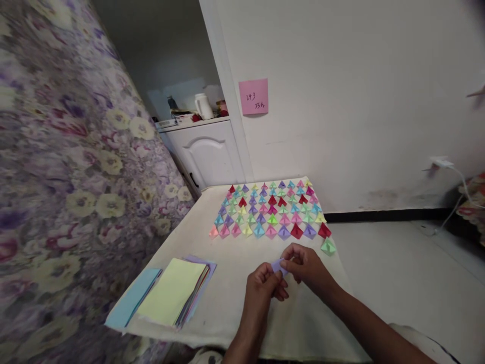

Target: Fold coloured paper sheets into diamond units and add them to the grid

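A small lavender piece of paper [279, 267], seemingly folded, is pinched between both hands above the cream tabletop [227, 283]. My left hand [264, 283] grips its lower left side, thumb on top. At its right edge, my right hand [302, 264] closes thumb and fingertips on it. Just beyond the hands lie rows of small folded paper pieces [258, 230] in many colours, spread over the far part of the table. A single green folded piece [328, 246] sits at the right edge, closest to my right hand.
On the left of the table are a stack of coloured paper [176, 290], yellow on top, and a blue stack [134, 297]. A floral curtain [87, 202] hangs at the left. A pink note [253, 96] is on the wall. A white cabinet [212, 156] stands behind.
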`<act>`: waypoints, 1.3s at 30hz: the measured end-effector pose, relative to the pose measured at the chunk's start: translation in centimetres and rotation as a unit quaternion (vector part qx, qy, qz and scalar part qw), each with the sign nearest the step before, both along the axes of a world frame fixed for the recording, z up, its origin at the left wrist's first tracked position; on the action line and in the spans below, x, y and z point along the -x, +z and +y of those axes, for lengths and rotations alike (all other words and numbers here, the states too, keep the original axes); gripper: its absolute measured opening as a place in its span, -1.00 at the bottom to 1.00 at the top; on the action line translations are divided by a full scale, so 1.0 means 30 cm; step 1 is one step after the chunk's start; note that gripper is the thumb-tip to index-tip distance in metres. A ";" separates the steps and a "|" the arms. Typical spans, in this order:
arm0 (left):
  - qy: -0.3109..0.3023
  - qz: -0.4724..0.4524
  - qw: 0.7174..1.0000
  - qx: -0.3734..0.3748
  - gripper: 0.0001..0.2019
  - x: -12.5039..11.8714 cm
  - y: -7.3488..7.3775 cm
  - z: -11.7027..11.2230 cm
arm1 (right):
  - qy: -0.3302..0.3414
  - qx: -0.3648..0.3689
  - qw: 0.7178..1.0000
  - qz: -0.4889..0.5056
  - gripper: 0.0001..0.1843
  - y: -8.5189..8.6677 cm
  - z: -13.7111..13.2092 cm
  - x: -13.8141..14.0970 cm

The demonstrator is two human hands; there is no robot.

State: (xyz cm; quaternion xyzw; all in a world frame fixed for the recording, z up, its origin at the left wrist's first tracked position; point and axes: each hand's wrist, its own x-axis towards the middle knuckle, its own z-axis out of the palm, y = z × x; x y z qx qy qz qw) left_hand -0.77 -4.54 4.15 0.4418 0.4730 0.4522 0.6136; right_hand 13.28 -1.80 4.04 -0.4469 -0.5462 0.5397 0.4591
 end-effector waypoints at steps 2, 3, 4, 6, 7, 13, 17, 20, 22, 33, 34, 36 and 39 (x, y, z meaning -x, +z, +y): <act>-0.012 0.008 1.000 -0.003 -0.81 -0.004 0.001 -0.002 | -0.014 -0.010 1.000 -0.008 -0.89 -0.005 0.002 -0.002; -0.018 0.008 1.000 -0.002 -0.80 -0.006 0.002 -0.003 | -0.020 -0.018 1.000 -0.015 -0.90 -0.005 0.001 -0.003; -0.022 0.006 1.000 -0.003 -0.80 -0.009 0.002 -0.005 | -0.025 -0.026 0.999 -0.021 -0.91 -0.004 0.000 -0.005; -0.024 0.000 1.000 -0.005 -0.80 -0.015 0.005 -0.008 | -0.025 -0.032 0.999 -0.032 -0.93 0.004 -0.006 -0.009; -0.022 -0.003 1.000 -0.005 -0.79 -0.018 0.007 -0.010 | -0.020 -0.030 0.999 -0.035 -0.93 0.009 -0.009 -0.013; -0.008 -0.013 1.000 0.002 -0.80 -0.038 0.023 -0.009 | 0.026 0.005 1.000 -0.001 -0.91 0.038 -0.019 -0.046; -0.010 -0.018 1.000 0.013 -0.82 -0.048 0.031 -0.006 | 0.019 0.006 1.000 -0.008 -0.92 0.039 -0.015 -0.059; -0.016 -0.011 1.000 0.002 -0.81 -0.049 0.041 -0.009 | 0.006 -0.005 1.000 -0.010 -0.92 0.036 -0.015 -0.057; -0.023 0.000 1.000 -0.012 -0.79 -0.046 0.048 -0.011 | -0.007 -0.006 1.000 0.007 -0.86 0.035 -0.016 -0.054; -0.052 0.021 0.997 -0.051 -0.73 -0.034 0.066 -0.022 | 0.041 0.035 0.998 0.036 -0.89 0.062 -0.022 -0.060; -0.049 0.022 0.997 -0.052 -0.71 -0.034 0.066 -0.023 | 0.040 0.036 0.998 0.038 -0.89 0.065 -0.022 -0.059; -0.043 0.023 0.998 -0.051 -0.69 -0.035 0.063 -0.022 | 0.040 0.032 0.998 0.032 -0.89 0.068 -0.023 -0.055; -0.038 0.023 0.998 -0.040 -0.71 -0.035 0.052 -0.013 | 0.032 0.026 0.999 0.010 -0.89 0.068 -0.027 -0.049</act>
